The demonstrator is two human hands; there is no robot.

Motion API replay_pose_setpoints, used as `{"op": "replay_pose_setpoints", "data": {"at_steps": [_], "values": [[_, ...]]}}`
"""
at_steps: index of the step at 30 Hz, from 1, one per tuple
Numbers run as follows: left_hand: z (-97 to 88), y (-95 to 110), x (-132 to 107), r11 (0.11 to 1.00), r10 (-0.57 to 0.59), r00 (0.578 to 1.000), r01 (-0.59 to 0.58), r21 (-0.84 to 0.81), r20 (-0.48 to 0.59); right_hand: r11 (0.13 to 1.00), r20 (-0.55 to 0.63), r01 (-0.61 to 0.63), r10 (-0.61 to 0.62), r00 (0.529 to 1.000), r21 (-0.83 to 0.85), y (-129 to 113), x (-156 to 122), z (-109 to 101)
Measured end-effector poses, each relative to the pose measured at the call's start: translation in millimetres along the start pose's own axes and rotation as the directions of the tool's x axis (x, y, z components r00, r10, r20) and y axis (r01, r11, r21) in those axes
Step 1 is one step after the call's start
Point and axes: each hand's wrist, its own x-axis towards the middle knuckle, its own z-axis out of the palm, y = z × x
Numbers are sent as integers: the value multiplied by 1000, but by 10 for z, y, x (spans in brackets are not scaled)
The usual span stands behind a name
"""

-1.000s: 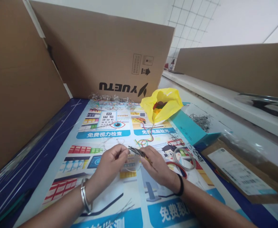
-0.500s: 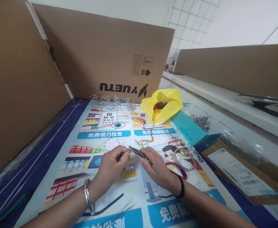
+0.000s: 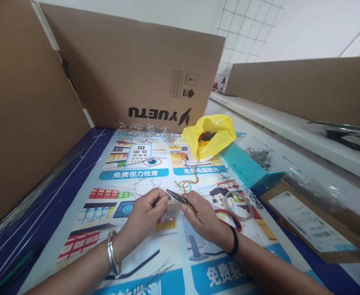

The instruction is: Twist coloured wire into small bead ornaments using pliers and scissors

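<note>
In my right hand (image 3: 203, 217) is a pair of pliers (image 3: 177, 196), its dark jaws pointing left toward my other hand. My left hand (image 3: 151, 211) is pinched closed at the tips of the jaws; whatever its fingers grip is too small to make out. Beyond the hands, red, yellow and green cords (image 3: 187, 184) trail over the printed sheet (image 3: 170, 180) from a yellow bag (image 3: 219, 141). A grey ring-shaped coil (image 3: 238, 205) lies to the right of my right hand, with a red cord loop (image 3: 232, 219) beside it.
Cardboard panels (image 3: 131, 65) wall off the back and left. At right sit a brown package (image 3: 309, 225) with a label and a turquoise box (image 3: 244, 164). Tangled wire bits (image 3: 149, 128) lie at the back, a pile of metal pieces (image 3: 258, 157) at right, thin wires (image 3: 158, 272) in front.
Hands and pliers keep nearly the same place and grip. The whole view has shifted very slightly.
</note>
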Motion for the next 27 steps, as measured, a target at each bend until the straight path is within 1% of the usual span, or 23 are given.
{"op": "replay_pose_setpoints", "data": {"at_steps": [5, 10, 14, 18, 23, 27], "values": [[2, -23, 11, 1000, -29, 999, 30, -6, 26, 1000, 17, -16, 16, 1000, -10, -17, -8, -10], [-3, -36, 13, 1000, -20, 999, 20, 12, 36, 999, 50, -51, 51, 997, -19, -23, -20, 3], [-3, -31, 12, 1000, -20, 999, 20, -5, 41, 997, 77, -72, 74, 994, -24, -6, -17, 15], [1, -30, 23, 1000, -16, 999, 16, -2, 43, 996, 85, -84, 86, 993, -18, 9, 5, 11], [-35, -62, 62, 1000, -21, 1000, 21, 8, 16, 997, 90, -76, 76, 993, -8, 32, 17, -4], [-83, -110, 106, 998, -5, 1000, 7, 66, -23, 991, 105, -123, 129, 986, -62, 66, 27, -19]]}}
